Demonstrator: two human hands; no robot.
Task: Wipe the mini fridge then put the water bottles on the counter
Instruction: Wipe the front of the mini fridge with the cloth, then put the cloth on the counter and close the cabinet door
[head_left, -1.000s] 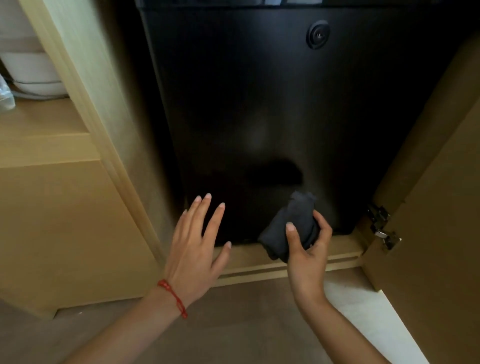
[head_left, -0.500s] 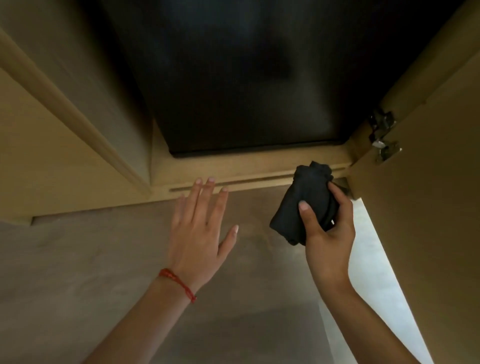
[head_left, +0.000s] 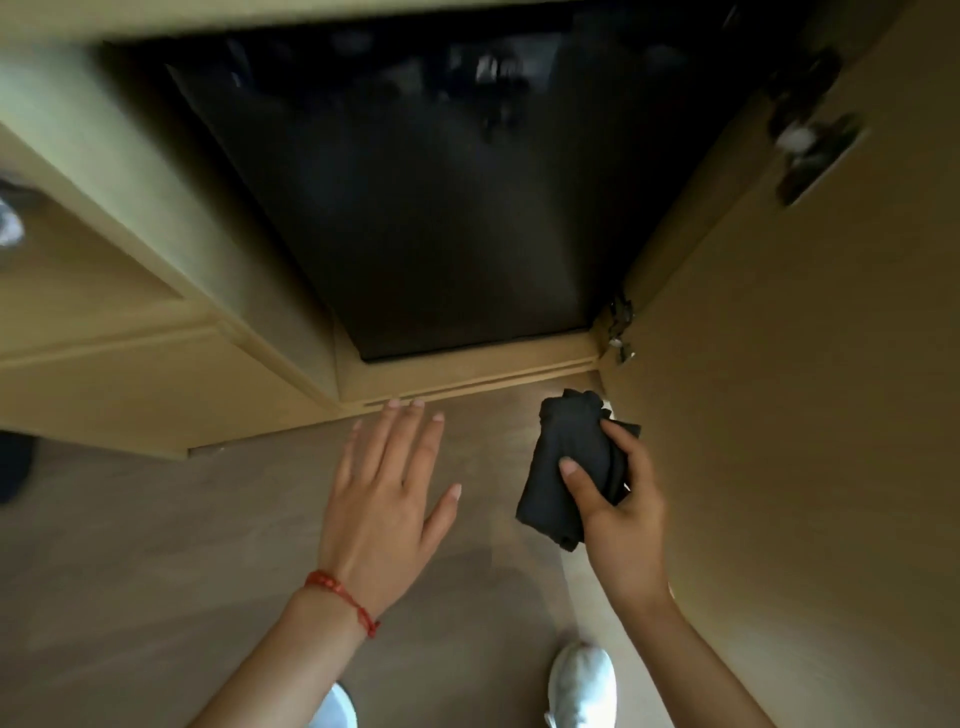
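Observation:
The black mini fridge (head_left: 415, 208) stands with its door closed inside a light wooden cabinet (head_left: 156, 364). Well below and in front of the fridge door, my right hand (head_left: 618, 499) grips a bunched dark cloth (head_left: 566, 467), held over the floor and away from the fridge. My left hand (head_left: 384, 493) hovers open with fingers spread and palm down, its fingertips near the cabinet's bottom ledge (head_left: 467, 374). A red string bracelet circles my left wrist. No water bottles are clearly visible.
The open cabinet door (head_left: 805, 415) stands at the right, with metal hinges (head_left: 618, 332) at its inner edge. Wooden drawers and shelving fill the left. Brown floor (head_left: 156, 571) lies below, with my white shoes (head_left: 582, 686) at the bottom edge.
My right hand with the cloth has left the fridge door and pulled back toward me. My left hand has drawn back too. The view has risen and now looks steeply down, showing my shoes.

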